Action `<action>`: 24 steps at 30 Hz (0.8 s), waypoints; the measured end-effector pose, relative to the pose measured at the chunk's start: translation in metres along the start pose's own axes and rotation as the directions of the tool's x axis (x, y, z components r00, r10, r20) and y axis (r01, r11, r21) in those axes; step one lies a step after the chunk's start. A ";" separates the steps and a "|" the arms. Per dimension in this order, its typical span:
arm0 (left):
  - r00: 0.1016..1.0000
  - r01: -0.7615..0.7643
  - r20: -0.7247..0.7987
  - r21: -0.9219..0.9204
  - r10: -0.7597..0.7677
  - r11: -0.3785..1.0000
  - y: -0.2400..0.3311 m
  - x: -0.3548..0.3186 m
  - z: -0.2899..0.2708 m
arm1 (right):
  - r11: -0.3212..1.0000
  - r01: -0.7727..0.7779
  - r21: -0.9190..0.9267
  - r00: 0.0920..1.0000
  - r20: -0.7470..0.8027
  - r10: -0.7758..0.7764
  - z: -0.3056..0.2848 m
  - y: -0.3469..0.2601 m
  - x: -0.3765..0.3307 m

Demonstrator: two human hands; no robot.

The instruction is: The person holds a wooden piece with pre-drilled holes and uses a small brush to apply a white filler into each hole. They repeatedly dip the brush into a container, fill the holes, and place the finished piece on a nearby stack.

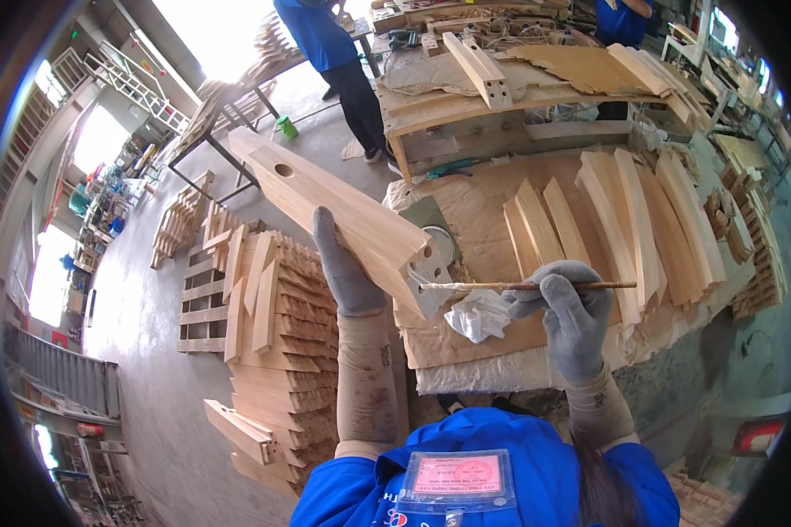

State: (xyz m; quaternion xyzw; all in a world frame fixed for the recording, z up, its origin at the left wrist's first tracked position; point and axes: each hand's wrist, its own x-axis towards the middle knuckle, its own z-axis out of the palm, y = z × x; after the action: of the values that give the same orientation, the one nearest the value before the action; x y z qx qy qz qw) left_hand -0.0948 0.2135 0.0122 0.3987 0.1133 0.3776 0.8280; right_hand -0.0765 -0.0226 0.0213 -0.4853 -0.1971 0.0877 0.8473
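Note:
My left hand, in a grey glove, holds up a long pale wooden piece from below, tilted with its far end up to the left. One round hole shows in its upper face, and several small holes show in its near end. My right hand, also gloved in grey, pinches a thin wooden stick held almost level. The stick's whitish tip reaches a hole in the near end of the piece; how deep it goes I cannot tell. Beneath the stick lies a crumpled white cloth. A round container is partly hidden behind the piece.
Several shaped wooden pieces lie on the cardboard-covered table. A tall stack of wooden pieces stands at my left, beside a pallet. Beyond is a bench with more wood. Two people in blue work farther off.

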 end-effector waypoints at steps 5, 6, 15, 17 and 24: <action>1.000 -0.014 -0.008 0.019 0.014 1.000 0.001 0.000 0.000 | 0.989 -0.010 -0.147 0.994 0.103 0.025 0.000 -0.002 -0.002; 1.000 -0.015 -0.004 0.025 0.015 1.000 0.000 0.000 0.000 | 0.976 0.067 -0.206 0.982 0.184 -0.029 0.000 -0.001 0.000; 1.000 -0.017 0.015 0.072 0.016 0.997 0.003 -0.003 0.002 | 0.912 0.262 -0.317 0.924 0.354 -0.143 0.006 -0.007 0.004; 1.000 -0.012 0.016 0.059 0.011 0.998 0.003 -0.003 0.002 | 0.994 0.014 -0.109 0.975 0.220 0.010 0.013 0.000 0.000; 0.999 -0.035 0.004 0.114 0.035 0.993 0.003 0.002 -0.002 | 0.859 0.370 -0.353 0.899 0.369 -0.236 0.007 0.005 0.000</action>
State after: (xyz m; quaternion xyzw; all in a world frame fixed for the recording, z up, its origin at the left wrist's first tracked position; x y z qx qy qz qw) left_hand -0.0968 0.2174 0.0133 0.4474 0.1269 0.3847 0.7973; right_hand -0.0794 -0.0150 0.0200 -0.5960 -0.4174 -0.0164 0.6857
